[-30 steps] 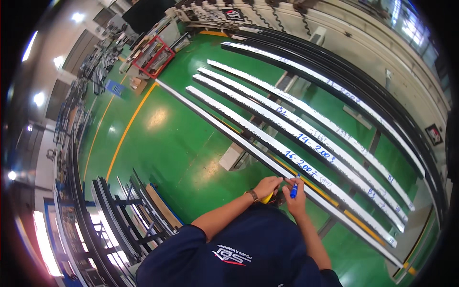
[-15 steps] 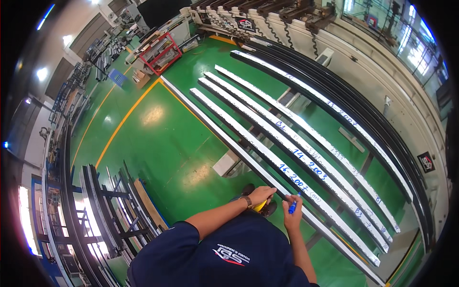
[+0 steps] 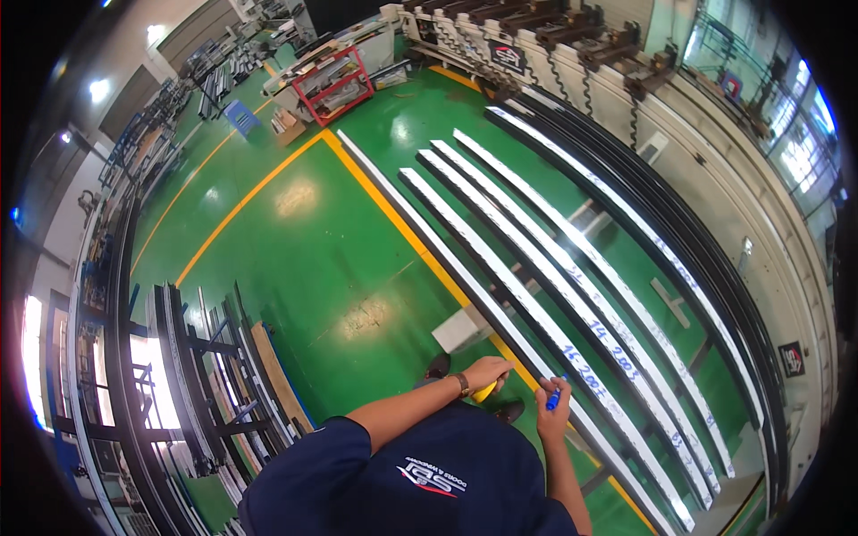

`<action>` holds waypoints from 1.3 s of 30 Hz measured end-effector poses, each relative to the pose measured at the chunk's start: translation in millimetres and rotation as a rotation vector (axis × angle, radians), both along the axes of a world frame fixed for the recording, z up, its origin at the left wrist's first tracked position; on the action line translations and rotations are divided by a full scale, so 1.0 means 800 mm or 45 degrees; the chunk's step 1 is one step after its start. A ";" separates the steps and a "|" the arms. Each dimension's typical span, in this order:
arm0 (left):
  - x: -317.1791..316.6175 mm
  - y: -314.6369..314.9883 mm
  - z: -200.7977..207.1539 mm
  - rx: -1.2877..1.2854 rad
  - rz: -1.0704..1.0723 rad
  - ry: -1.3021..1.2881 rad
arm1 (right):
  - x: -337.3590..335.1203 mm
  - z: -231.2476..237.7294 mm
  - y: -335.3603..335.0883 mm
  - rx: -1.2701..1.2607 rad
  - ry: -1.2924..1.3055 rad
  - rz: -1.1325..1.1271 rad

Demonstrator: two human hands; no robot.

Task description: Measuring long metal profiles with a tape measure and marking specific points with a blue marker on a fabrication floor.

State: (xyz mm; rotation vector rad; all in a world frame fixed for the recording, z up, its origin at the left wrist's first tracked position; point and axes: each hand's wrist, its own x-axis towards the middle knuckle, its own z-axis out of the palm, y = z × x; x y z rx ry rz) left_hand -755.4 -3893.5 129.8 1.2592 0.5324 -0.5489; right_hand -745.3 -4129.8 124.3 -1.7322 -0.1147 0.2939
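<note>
Gripping a blue marker, the right hand rests its tip on the nearest long white profile at 5 o'clock. Just left, the left hand closes around a yellow object. Beyond, 4 more white profiles stretch across the green floor toward 12 o'clock.

Several long profiles lie side by side on the floor, running from the far middle toward the near right, with a floor line along their left edge and a small block just left of the nearest one. A rack of bars stands at the near left, and a wheeled cart stands far behind. The left hand is beside the nearest profile, the right hand over it with a marker.
</note>
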 end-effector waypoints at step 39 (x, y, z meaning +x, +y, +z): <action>0.047 0.279 0.009 -0.563 -0.091 0.134 | -0.013 0.075 0.317 0.479 0.240 -0.370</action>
